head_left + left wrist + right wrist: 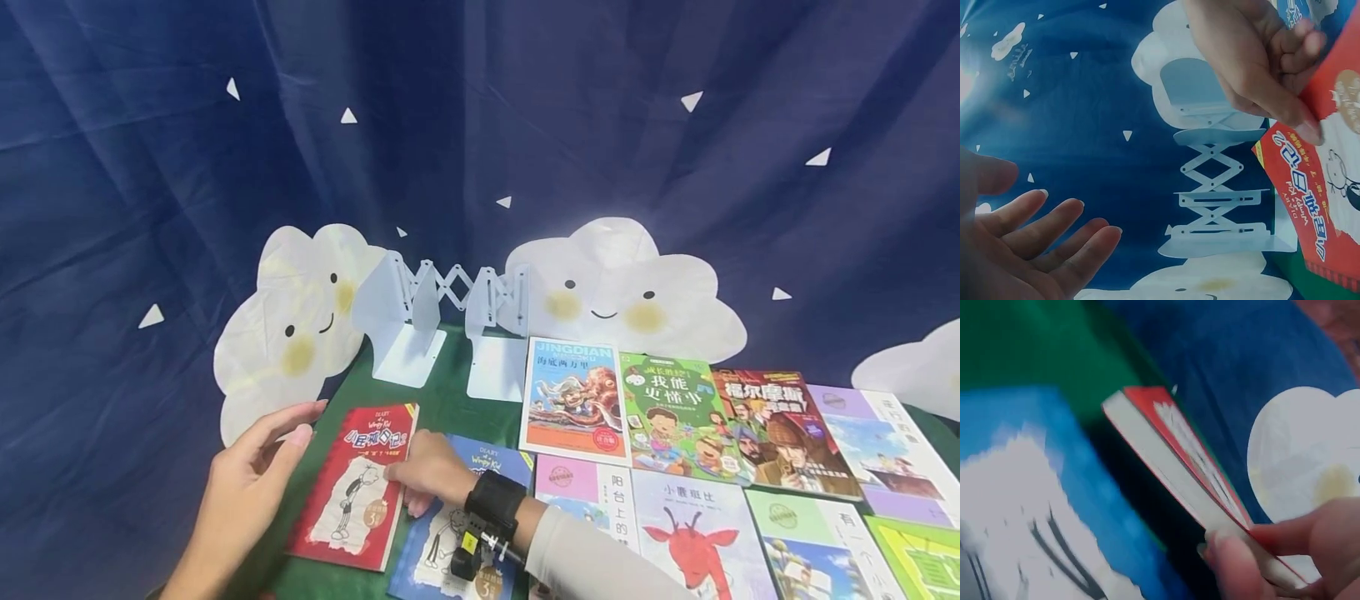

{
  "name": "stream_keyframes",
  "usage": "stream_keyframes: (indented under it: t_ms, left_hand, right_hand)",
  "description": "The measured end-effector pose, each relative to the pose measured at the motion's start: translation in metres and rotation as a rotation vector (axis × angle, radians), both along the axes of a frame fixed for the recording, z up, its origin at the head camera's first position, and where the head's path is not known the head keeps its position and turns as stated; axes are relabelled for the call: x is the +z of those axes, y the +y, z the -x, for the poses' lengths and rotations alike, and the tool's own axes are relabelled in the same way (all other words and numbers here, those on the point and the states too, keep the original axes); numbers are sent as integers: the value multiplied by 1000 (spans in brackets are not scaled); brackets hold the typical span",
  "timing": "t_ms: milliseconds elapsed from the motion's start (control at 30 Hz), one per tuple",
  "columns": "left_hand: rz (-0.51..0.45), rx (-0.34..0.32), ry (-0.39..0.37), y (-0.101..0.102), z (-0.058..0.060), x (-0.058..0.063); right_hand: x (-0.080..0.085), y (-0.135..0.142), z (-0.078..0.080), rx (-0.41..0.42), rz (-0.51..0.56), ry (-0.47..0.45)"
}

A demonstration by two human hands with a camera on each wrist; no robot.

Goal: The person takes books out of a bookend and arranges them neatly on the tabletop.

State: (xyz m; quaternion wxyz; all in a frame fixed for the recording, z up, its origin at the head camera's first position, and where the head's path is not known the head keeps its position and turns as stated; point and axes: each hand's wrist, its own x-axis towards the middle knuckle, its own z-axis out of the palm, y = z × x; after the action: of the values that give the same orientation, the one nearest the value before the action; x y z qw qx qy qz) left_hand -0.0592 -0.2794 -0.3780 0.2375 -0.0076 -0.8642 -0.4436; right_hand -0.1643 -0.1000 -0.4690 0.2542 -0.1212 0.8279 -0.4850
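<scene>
A red book with a torn-paper drawing on its cover lies at the left of the green table. My right hand pinches its right edge, thumb on the cover; in the right wrist view the fingers grip the page block of the red book. Left of the book, my left hand is held apart from it with fingers extended, as the left hand in the left wrist view also shows. Partly under my right wrist lies a blue book of similar design.
A white expandable bookend stand is at the back of the green tablecloth. Several books lie in rows at the right, among them an octopus-cover book and a red-deer book. A dark blue curtain with clouds hangs behind.
</scene>
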Motion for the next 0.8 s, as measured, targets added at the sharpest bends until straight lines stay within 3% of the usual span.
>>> stream_keyframes:
  t_ms: [200,500,667,767,800]
  left_hand:
    - [-9,-43,31,1,2,-1]
    - [-8,-72,16,3,6,-1]
    - [6,-78,16,4,8,-3]
    - [29,-70,-7,6,9,-3]
    - [39,-66,-15,6,10,-2]
  right_hand:
    - [-4,4,0,121,-119,164]
    - [-4,2,0,170,-232,271]
    - [-2,2,-5,229,-318,487]
    - [4,9,-8,300,-294,608]
    - [7,14,-10,327,-269,611]
